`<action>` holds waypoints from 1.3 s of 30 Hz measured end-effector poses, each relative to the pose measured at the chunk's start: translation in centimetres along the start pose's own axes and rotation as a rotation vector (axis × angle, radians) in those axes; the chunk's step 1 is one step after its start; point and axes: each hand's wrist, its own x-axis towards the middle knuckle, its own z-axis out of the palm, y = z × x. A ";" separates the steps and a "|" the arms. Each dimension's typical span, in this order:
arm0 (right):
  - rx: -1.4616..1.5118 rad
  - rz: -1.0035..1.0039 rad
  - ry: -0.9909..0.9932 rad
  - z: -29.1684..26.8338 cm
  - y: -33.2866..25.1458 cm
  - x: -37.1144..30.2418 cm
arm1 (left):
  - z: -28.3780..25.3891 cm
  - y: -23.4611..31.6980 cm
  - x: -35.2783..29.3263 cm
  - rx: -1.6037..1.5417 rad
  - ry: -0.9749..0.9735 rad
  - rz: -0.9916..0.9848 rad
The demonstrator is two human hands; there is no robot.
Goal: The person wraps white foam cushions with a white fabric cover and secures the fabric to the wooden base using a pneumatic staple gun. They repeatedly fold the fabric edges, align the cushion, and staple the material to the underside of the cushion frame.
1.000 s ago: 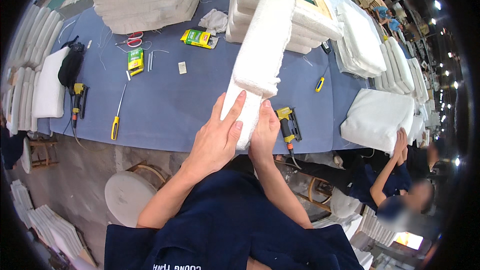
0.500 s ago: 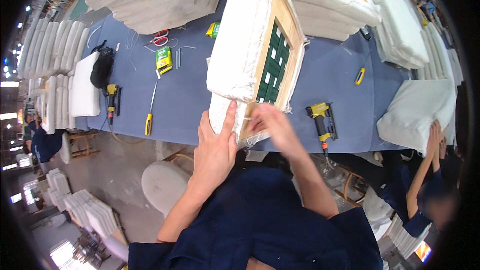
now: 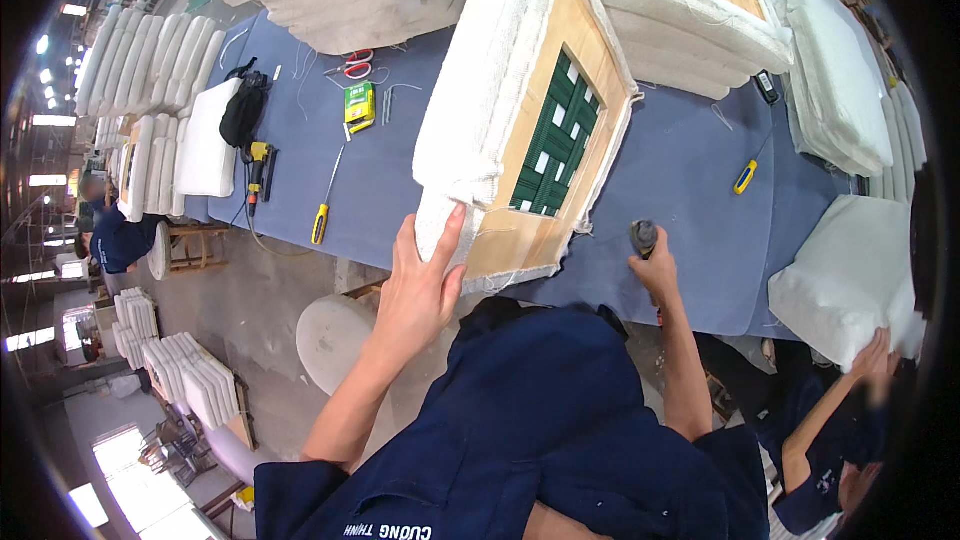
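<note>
To steady the padded white cushion (image 3: pixel 490 90) well, press evenly with your left hand (image 3: pixel 418 278), its grip spread against the near corner; the cushion tilts at the bench (image 3: pixel 690 185)'s near edge. Your right hand (image 3: pixel 655 267)'s grip wraps the staple gun (image 3: pixel 645 234): aim it clear of fingers. The green-and-yellow packet (image 3: pixel 359 106)'s contents are hidden.

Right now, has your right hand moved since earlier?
Yes, the right hand moved rightward along the blue table, from the padded seat to the staple gun.
</note>
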 end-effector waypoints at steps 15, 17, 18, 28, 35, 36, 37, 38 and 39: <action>0.498 -0.788 -0.519 -1.9 -22.9 -3.6 | 0.3 1.7 -0.3 0.033 -0.026 0.022; 0.491 -0.755 -0.602 -2.1 -23.1 -3.6 | 0.4 1.5 -0.4 0.047 -0.029 0.009; 0.457 -0.720 -0.630 -2.6 -23.7 -3.9 | 0.4 1.6 -0.4 0.043 -0.037 0.003; 0.465 -0.747 -0.657 -0.1 -22.0 -6.7 | -0.1 1.2 -0.3 0.023 -0.051 0.068; 0.426 -0.735 -0.663 0.0 -21.6 -8.7 | -0.7 1.0 -0.9 0.006 -0.134 0.086; 0.416 -0.740 -0.659 0.2 -21.5 -8.8 | -0.9 1.0 -0.9 -0.002 -0.158 0.085; 0.406 -0.745 -0.654 0.3 -21.3 -8.9 | -1.1 1.0 -1.0 -0.010 -0.181 0.085; 0.388 -0.732 -0.685 0.1 -21.0 -9.0 | -1.3 1.1 -1.1 -0.017 -0.206 0.085; 0.364 -0.729 -0.712 -0.5 -21.3 -8.8 | -1.6 1.1 -0.9 -0.043 -0.202 0.141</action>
